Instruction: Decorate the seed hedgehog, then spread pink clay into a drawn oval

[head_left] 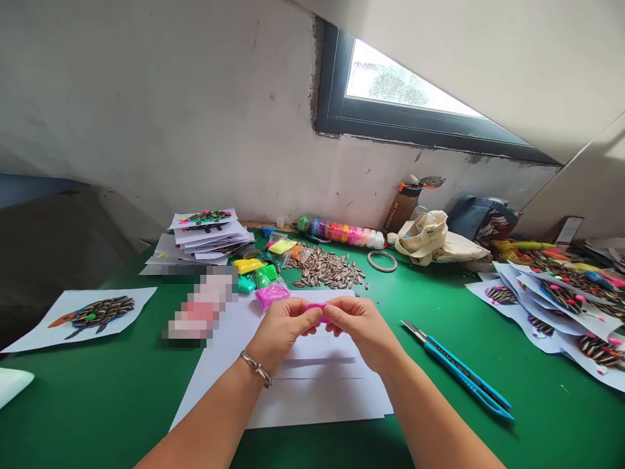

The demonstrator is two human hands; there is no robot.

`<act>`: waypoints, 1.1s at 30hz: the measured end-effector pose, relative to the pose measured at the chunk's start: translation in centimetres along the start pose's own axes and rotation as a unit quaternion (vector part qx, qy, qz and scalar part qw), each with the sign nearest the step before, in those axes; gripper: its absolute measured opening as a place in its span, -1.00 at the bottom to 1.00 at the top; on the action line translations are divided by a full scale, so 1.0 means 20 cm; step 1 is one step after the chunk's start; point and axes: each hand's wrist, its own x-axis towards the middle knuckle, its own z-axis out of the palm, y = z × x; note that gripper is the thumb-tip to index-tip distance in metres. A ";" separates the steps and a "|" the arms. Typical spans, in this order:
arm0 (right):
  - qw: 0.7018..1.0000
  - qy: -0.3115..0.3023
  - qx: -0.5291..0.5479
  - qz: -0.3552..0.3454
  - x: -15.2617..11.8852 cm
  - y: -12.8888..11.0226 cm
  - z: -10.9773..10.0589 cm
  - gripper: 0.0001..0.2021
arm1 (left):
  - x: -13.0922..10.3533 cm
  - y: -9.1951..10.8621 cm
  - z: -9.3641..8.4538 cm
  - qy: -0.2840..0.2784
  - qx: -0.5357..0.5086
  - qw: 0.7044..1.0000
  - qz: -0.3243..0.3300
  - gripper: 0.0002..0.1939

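Between the fingertips of both hands is a small piece of magenta modelling clay (319,309). My left hand (288,319), with a metal bracelet on its wrist, pinches the clay from the left. My right hand (347,318) pinches it from the right, so both are closed and nearly meet. Below them lie white paper sheets (312,400) on the green table. Just beyond my left hand rests a packet of magenta clay (272,295), beside green (266,275) and yellow (248,266) packets. Striped sunflower seeds (329,266) form a loose pile behind the hands.
A blue utility knife (461,370) lies right of the paper, blade showing. Paper stacks with seed pictures stand at left (208,241) and right (551,306). A tape roll (382,261), cloth bag (434,240) and brown bottle (404,207) are towards the wall. One seed picture (88,318) lies far left.
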 end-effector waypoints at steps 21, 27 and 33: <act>0.994 -0.023 0.097 0.051 0.00 0.00 0.01 -0.67 | -0.01 0.02 0.02 0.018 0.006 1.000 0.003 -0.65; 0.998 -0.021 0.062 0.012 0.01 0.03 -0.02 -0.70 | -0.01 0.00 0.00 0.004 -0.001 1.000 -0.011 -0.56; 0.997 -0.042 0.047 0.039 0.01 0.01 -0.03 -0.69 | 0.00 0.01 0.00 0.010 -0.012 1.000 -0.027 -0.60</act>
